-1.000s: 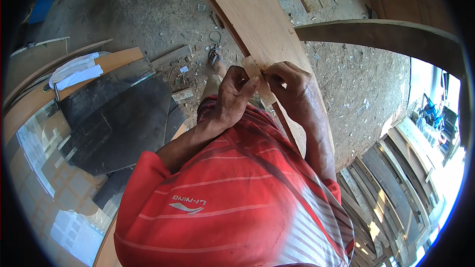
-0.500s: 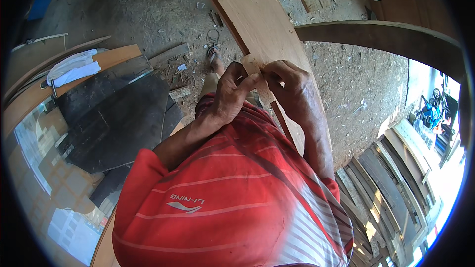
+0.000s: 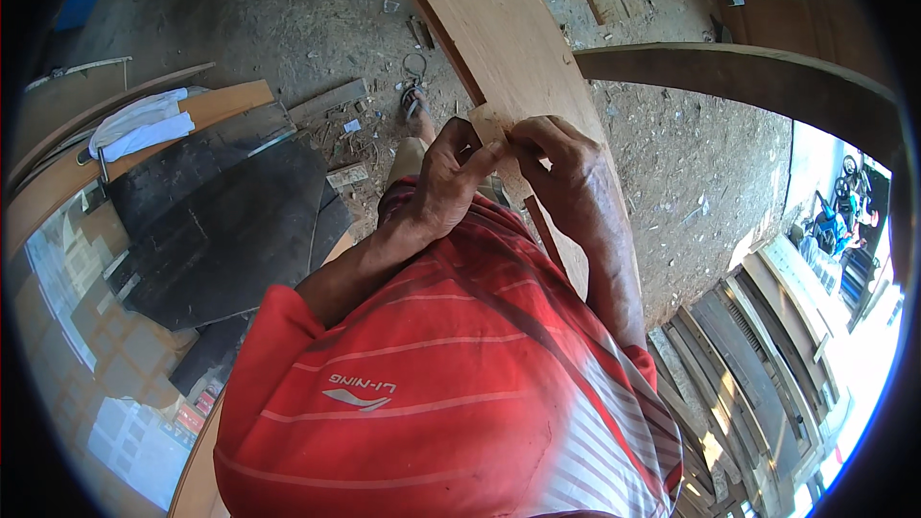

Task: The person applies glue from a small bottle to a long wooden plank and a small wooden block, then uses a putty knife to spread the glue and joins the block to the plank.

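A long light-brown wooden board (image 3: pixel 508 29) runs from the far edge toward my body. Over its near part, both my hands are drawn close together. My left hand (image 3: pixel 449 171) pinches a small, thin, pale tan piece (image 3: pixel 491 125) between thumb and fingers. From the other side, my right hand (image 3: pixel 559 155) has its fingertips bent down onto the same piece, at a brownish spot. Its material is unclear. A narrow reddish-brown wooden edge (image 3: pixel 544 230) shows between my right forearm and the red shirt.
A dark curved beam (image 3: pixel 739 67) meets the board from the right. At left stand black panels (image 3: pixel 221 221) and a white cloth (image 3: pixel 144 125) on a plank. Many planks (image 3: pixel 748 374) are stacked at lower right. Wood scraps and chips litter the floor.
The view has shifted very slightly. Both hands keep nearly the same place and grip on the pale piece.
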Motion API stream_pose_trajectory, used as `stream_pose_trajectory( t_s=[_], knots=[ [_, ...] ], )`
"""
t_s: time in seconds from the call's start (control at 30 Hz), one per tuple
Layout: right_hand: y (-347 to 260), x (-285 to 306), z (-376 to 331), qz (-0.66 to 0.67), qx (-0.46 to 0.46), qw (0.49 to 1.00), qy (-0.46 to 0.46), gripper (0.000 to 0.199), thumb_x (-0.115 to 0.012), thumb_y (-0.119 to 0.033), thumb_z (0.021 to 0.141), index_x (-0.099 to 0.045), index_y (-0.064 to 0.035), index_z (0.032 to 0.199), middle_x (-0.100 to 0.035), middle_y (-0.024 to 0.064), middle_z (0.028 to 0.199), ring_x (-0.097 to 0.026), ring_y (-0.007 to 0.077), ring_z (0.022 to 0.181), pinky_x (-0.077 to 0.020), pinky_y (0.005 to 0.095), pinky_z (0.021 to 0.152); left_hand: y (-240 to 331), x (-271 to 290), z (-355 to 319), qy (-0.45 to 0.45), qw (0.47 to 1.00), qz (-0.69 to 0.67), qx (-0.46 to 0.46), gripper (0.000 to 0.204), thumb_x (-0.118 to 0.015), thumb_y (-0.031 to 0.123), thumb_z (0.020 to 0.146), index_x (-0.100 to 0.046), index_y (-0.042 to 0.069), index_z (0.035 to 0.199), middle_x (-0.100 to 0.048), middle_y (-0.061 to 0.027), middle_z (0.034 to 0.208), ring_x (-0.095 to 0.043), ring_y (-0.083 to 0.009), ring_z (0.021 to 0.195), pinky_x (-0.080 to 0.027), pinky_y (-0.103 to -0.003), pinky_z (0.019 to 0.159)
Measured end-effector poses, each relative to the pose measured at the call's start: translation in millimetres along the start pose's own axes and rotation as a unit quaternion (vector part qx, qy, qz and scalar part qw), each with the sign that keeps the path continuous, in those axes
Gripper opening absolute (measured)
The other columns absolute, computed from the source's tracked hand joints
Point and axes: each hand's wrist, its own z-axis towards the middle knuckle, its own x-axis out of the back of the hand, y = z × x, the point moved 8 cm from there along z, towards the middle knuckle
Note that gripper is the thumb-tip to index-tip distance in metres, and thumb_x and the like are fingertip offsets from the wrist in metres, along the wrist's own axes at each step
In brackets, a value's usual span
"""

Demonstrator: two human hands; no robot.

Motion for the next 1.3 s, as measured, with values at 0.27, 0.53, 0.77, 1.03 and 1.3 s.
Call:
stream_pose_trajectory(
  t_s=[0.27, 0.53, 0.77, 1.03, 1.3],
  knots=[
    [1, 19, -16, -0.082, 0.039, 0.993, 0.082, 0.034, -0.079, -0.008, 0.087, -0.069, -0.0046, 0.119, -0.068, 0.0150, 0.123, -0.067, 0.0360, 0.114, -0.0556, 0.0447, 0.094, 9, -1, 0, 0.033, 0.998, 0.002, -0.049, 0.026, -0.072, 0.023, 0.102, -0.062, 0.004, 0.117, -0.064, -0.0003, 0.099, -0.057, -0.0059, 0.089, -0.049, -0.024, 0.081],
    [0, 4, -30, -0.164, 0.002, 0.976, 0.141, 0.066, -0.095, -0.031, 0.072, -0.068, -0.0119, 0.129, -0.056, 0.0157, 0.147, -0.056, 0.0421, 0.133, -0.0463, 0.0548, 0.108, 6, 1, 0, 0.042, 0.999, -0.020, -0.023, 0.023, -0.074, 0.021, 0.100, -0.063, 0.003, 0.111, -0.066, -0.0016, 0.099, -0.059, -0.0080, 0.092, -0.051, -0.026, 0.082],
    [4, -27, -37, -0.031, 0.031, 0.994, 0.098, 0.028, -0.082, -0.011, 0.087, -0.073, -0.0132, 0.114, -0.069, 0.0118, 0.112, -0.069, 0.0344, 0.101, -0.0560, 0.0459, 0.084, -2, 6, 4, -0.007, 0.999, 0.013, -0.035, 0.033, -0.068, 0.020, 0.105, -0.060, 0.004, 0.132, -0.067, -0.0060, 0.121, -0.064, -0.0139, 0.109, -0.054, -0.034, 0.099],
    [0, -26, -34, -0.008, 0.036, 0.989, 0.141, 0.020, -0.079, -0.003, 0.089, -0.076, -0.0061, 0.109, -0.074, 0.0138, 0.100, -0.075, 0.0262, 0.083, -0.0604, 0.0375, 0.072, -26, 4, 1, -0.008, 0.952, -0.307, -0.016, 0.036, -0.053, 0.036, 0.112, -0.059, 0.003, 0.127, -0.066, -0.0087, 0.121, -0.065, -0.0194, 0.113, -0.052, -0.044, 0.104],
    [0, -28, -33, -0.054, 0.044, 0.989, 0.129, 0.025, -0.083, -0.004, 0.085, -0.077, -0.0063, 0.109, -0.074, 0.0106, 0.100, -0.076, 0.0223, 0.082, -0.0608, 0.0353, 0.072, -48, -7, 14, -0.008, 0.941, -0.337, -0.005, 0.028, -0.061, 0.017, 0.108, -0.061, 0.000, 0.130, -0.067, -0.0067, 0.124, -0.067, -0.0170, 0.115, -0.055, -0.032, 0.104]
  ],
)
